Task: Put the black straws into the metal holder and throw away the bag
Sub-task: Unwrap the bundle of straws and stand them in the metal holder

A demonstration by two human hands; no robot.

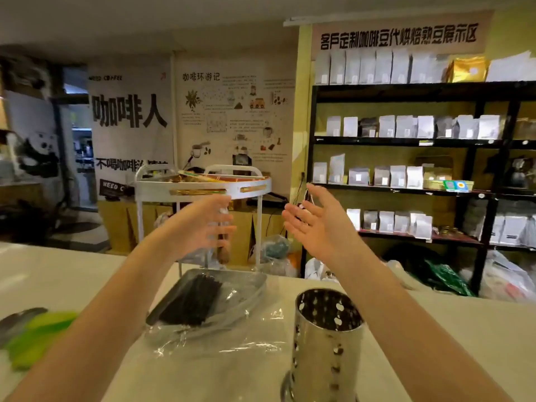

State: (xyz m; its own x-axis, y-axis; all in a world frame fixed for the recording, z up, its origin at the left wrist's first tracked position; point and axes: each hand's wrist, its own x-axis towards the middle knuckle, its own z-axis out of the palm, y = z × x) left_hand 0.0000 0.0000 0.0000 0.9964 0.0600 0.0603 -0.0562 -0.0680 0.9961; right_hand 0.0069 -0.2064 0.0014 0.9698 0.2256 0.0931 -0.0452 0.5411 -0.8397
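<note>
Left hand (203, 224) blurred, seemingly empty, right hand (316, 219) spread empty, black straws (194, 301) in clear plastic bag (232, 317), perforated metal holder (329, 343) upright on pale surface (464, 329)

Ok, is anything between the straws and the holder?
The clear bag is: the straws lie inside it, on the tray left of the holder. The counter strip between them shows only loose plastic, and the holder's mouth is open. Both hands, left and right, are raised and empty.

Shiny perforated metal holder (329, 340); glossy clear plastic bag (220, 323).
</note>
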